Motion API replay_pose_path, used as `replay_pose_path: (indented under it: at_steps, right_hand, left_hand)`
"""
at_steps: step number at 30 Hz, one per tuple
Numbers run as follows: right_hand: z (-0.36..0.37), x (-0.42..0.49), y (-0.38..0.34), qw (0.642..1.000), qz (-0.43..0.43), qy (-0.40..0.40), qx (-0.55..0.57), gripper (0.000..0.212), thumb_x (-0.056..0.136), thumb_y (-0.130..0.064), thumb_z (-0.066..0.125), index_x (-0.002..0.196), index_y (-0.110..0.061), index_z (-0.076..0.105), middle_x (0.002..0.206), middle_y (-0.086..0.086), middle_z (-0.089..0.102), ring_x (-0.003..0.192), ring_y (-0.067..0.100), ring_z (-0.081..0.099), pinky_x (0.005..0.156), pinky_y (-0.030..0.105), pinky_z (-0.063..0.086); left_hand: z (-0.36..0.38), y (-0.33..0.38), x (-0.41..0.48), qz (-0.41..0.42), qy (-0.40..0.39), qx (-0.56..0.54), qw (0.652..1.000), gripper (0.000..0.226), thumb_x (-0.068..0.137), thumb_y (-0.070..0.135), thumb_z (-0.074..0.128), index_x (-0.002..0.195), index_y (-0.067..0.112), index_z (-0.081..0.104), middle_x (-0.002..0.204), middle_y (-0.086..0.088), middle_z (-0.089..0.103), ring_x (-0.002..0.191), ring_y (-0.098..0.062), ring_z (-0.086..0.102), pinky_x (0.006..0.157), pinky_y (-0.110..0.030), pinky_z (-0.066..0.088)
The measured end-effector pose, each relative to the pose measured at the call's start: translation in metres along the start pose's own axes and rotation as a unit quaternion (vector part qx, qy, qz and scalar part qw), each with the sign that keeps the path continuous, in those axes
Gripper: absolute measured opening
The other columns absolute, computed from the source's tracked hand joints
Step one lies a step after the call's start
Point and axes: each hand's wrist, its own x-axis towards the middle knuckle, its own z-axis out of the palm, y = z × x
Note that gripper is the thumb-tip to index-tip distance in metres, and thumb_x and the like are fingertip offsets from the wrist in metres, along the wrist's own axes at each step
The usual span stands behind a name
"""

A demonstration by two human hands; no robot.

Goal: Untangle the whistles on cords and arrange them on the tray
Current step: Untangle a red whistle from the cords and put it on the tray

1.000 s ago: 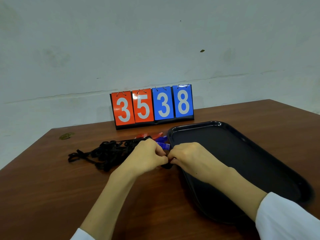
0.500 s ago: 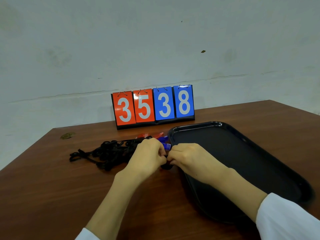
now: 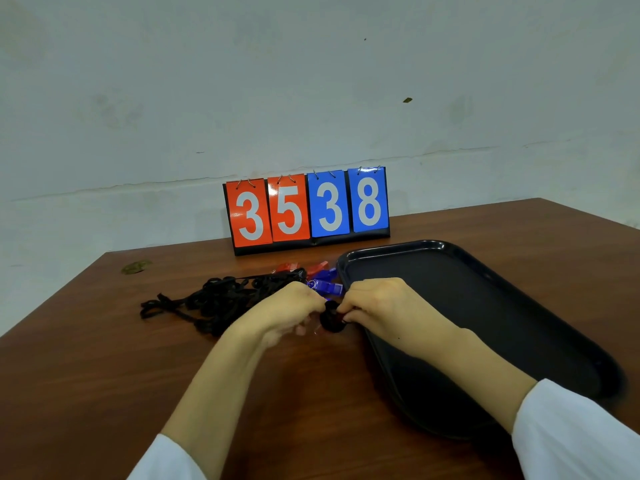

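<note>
- A wide black plastic tray (image 3: 467,313) with a raised rim lies on the right half of the brown wooden table (image 3: 104,375), with nothing on its bare surface.
- A loose tangle of black fabric cords (image 3: 221,299) lies on the table left of the tray, well apart from the near edge.
- Translucent blue plastic whistles (image 3: 325,285) and translucent red plastic whistles (image 3: 317,268) lie at the right, far end of the tangle, just beside the tray's far left corner.
- The right hand (image 3: 377,306) reaches over the tray's left rim, its fingertips pinching a small black rounded piece (image 3: 331,322) held just above the table.
- The left hand (image 3: 291,313) meets that piece from the left with its fingers curled under; it is blurred, so whether they hold anything cannot be told.
- Both forearms come out of white sleeves (image 3: 571,434).
- A flip scoreboard (image 3: 308,209) with red cards 3 5 and blue cards 3 8 stands at the far edge, before a pale wall.
</note>
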Motion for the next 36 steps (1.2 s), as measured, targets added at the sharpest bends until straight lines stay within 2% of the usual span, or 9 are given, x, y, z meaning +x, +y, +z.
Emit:
replay_pose_path:
  at_steps: [3,7,10,16,21,26,28,31,36]
  right_hand:
    - [0.001,-0.001,-0.001,1.0,-0.013,-0.012,-0.015,0.013,0.083,-0.015,0.066,0.096,-0.012,0.069,0.09,0.004,0.069,0.084,0.018,0.066,0.077,0.035,0.055]
    - [-0.001,-0.002,-0.001,0.999,-0.019,-0.023,-0.031,0.014,0.085,-0.015,0.064,0.097,-0.008,0.069,0.091,0.007,0.069,0.084,0.022,0.065,0.075,0.038,0.055]
    - [-0.002,-0.002,-0.001,0.999,-0.027,-0.008,-0.037,0.011,0.081,-0.013,0.069,0.091,-0.009,0.07,0.086,0.007,0.069,0.078,0.022,0.067,0.071,0.037,0.056]
    - [0.0,-0.002,0.0,0.999,-0.035,0.0,-0.037,0.009,0.077,-0.013,0.073,0.085,-0.011,0.069,0.078,0.003,0.068,0.07,0.019,0.066,0.064,0.035,0.057]
    - [0.002,-0.002,-0.002,0.999,-0.029,-0.01,-0.017,0.013,0.08,-0.015,0.07,0.092,-0.012,0.069,0.086,0.004,0.07,0.078,0.018,0.067,0.073,0.033,0.056]
    - [0.001,-0.002,-0.003,0.999,-0.031,0.007,-0.016,0.011,0.076,-0.014,0.073,0.087,-0.014,0.069,0.079,0.001,0.068,0.073,0.016,0.066,0.065,0.032,0.057]
    - [0.001,-0.002,-0.004,0.999,-0.036,0.005,-0.022,0.013,0.075,-0.013,0.075,0.085,-0.014,0.069,0.078,0.001,0.068,0.071,0.016,0.066,0.063,0.032,0.057]
    - [0.002,-0.003,-0.004,0.999,-0.042,-0.002,-0.025,0.014,0.075,-0.012,0.075,0.087,-0.014,0.069,0.08,0.002,0.069,0.073,0.016,0.067,0.065,0.031,0.056]
    - [0.002,-0.003,0.001,0.999,-0.021,-0.011,-0.022,0.012,0.08,-0.015,0.07,0.092,-0.014,0.069,0.085,0.002,0.069,0.079,0.017,0.066,0.071,0.033,0.056]
  left_hand:
    - [-0.007,-0.006,0.0,-0.029,-0.035,-0.092,0.995,0.017,0.089,-0.001,0.054,0.1,-0.005,0.066,0.074,-0.01,0.058,0.051,-0.006,0.048,0.049,-0.019,0.038]
    - [-0.005,-0.005,0.001,0.03,0.027,-0.065,0.997,0.01,0.084,0.001,0.065,0.091,0.003,0.071,0.075,-0.012,0.07,0.058,-0.012,0.065,0.06,-0.021,0.057]
    - [-0.002,-0.005,0.001,0.085,0.056,-0.015,0.995,0.008,0.083,0.003,0.067,0.081,0.009,0.072,0.068,-0.01,0.07,0.056,-0.01,0.067,0.06,-0.021,0.058]
    - [-0.004,-0.006,0.002,0.114,0.023,0.032,0.993,0.006,0.08,0.011,0.071,0.085,0.009,0.074,0.07,-0.007,0.071,0.062,-0.011,0.066,0.067,-0.025,0.059]
    - [-0.008,-0.01,0.005,0.094,0.012,0.06,0.994,0.009,0.086,0.014,0.066,0.086,0.01,0.074,0.09,-0.012,0.07,0.075,-0.013,0.06,0.071,-0.026,0.051]
    - [-0.003,-0.012,0.007,-0.033,-0.037,-0.143,0.988,0.019,0.09,0.0,0.05,0.103,-0.006,0.062,0.075,-0.011,0.051,0.051,-0.01,0.043,0.046,-0.019,0.031]
    - [-0.001,-0.01,0.008,-0.055,-0.042,-0.163,0.984,0.016,0.091,-0.001,0.047,0.102,-0.001,0.059,0.071,-0.009,0.05,0.05,-0.01,0.042,0.046,-0.02,0.033]
    - [-0.003,-0.008,0.005,-0.043,-0.031,-0.166,0.985,0.017,0.088,-0.006,0.053,0.098,0.007,0.057,0.07,-0.011,0.057,0.053,-0.015,0.053,0.049,-0.024,0.047]
    - [-0.005,-0.01,0.003,0.04,-0.025,-0.095,0.994,0.01,0.087,-0.002,0.06,0.092,0.004,0.066,0.076,-0.012,0.065,0.057,-0.015,0.064,0.057,-0.024,0.056]
